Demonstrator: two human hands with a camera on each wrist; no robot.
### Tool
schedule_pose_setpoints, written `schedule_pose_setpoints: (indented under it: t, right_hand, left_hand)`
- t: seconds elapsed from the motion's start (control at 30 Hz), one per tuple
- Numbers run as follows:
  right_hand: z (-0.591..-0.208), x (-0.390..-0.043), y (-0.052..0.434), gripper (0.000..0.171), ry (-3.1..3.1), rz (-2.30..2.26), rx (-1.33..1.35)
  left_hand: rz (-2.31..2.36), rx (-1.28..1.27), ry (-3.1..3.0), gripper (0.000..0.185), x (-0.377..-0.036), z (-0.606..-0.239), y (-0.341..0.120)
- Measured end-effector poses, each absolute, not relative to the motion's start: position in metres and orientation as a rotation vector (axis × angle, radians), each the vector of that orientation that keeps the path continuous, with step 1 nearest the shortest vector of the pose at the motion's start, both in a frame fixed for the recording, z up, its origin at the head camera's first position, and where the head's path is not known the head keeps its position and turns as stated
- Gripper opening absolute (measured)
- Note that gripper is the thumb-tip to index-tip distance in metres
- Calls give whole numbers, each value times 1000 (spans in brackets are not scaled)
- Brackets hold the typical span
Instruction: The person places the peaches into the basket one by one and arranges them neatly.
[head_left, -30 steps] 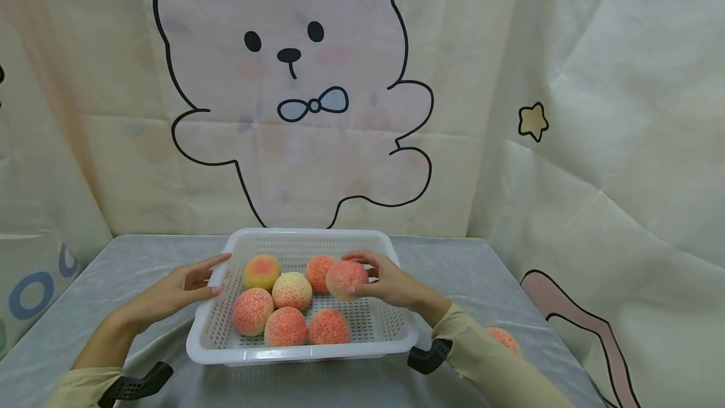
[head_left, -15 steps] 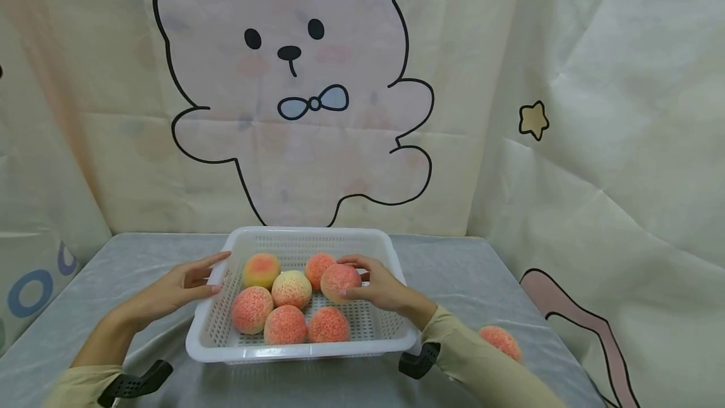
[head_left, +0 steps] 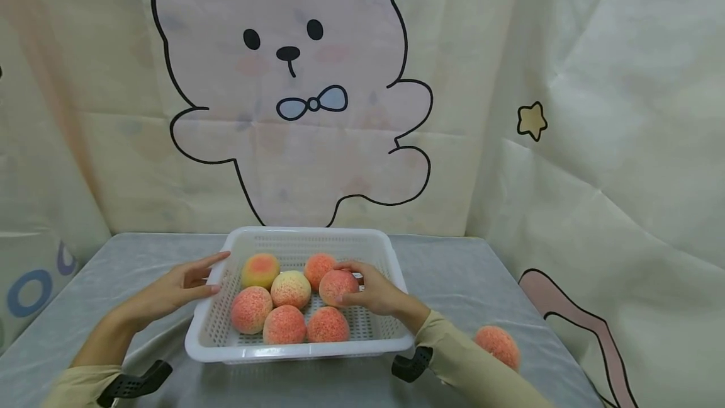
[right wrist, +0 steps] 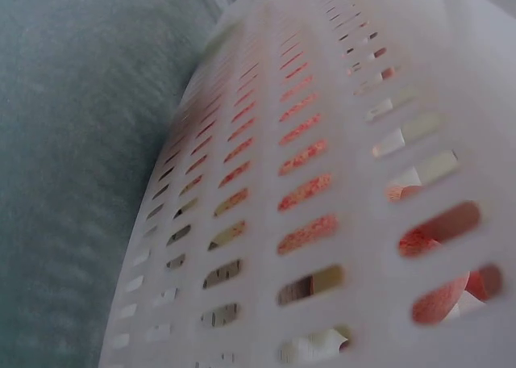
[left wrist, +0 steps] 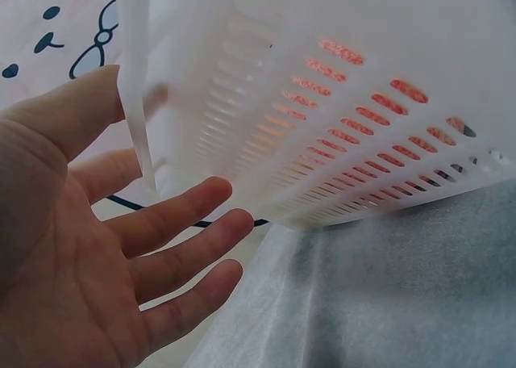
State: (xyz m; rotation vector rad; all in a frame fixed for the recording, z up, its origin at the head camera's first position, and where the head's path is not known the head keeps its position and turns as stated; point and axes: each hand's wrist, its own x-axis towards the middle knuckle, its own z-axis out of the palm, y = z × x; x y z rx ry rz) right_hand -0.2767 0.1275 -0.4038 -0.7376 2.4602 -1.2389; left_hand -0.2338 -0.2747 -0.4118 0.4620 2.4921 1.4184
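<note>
A white perforated plastic basket (head_left: 243,354) stands on the table with several pink-orange and yellowish peaches in it. My right hand (head_left: 378,291) reaches over its right side, thumb and fingers around a pink peach (head_left: 337,287) low in the basket, beside another peach (head_left: 320,269). At the left rim, the thumb and index finger of my left hand (head_left: 177,287) rest on the edge. The left wrist view shows the other fingers (left wrist: 193,259) loosely extended outside the basket wall (left wrist: 419,29). In the right wrist view the basket wall (right wrist: 254,259) hides my right hand.
One more peach (head_left: 498,346) lies on the grey cloth-covered table (head_left: 453,276) at the right, partly behind my right sleeve (head_left: 470,357). A printed curtain (head_left: 464,80) hangs behind and at both sides.
My right hand has moved left and slightly down with the peach, deeper into the basket. More of the peach on the table shows. My left hand has stayed at the rim.
</note>
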Motion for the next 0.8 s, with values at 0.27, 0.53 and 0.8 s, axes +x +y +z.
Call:
schedule_pose_setpoints:
  t: [0.27, 0.53, 0.8]
  right_hand:
    - [-404, -277, 127, 60, 2432, -1201, -778]
    - [-404, -276, 126, 62, 2413, -1149, -825]
    - [-402, -274, 126, 58, 2449, -1113, -707]
  left_hand:
    - [1417, 440, 2507, 76, -234, -415, -274]
    - [1420, 440, 2489, 77, -234, -415, -275]
    - [1403, 424, 2495, 76, -234, -412, -274]
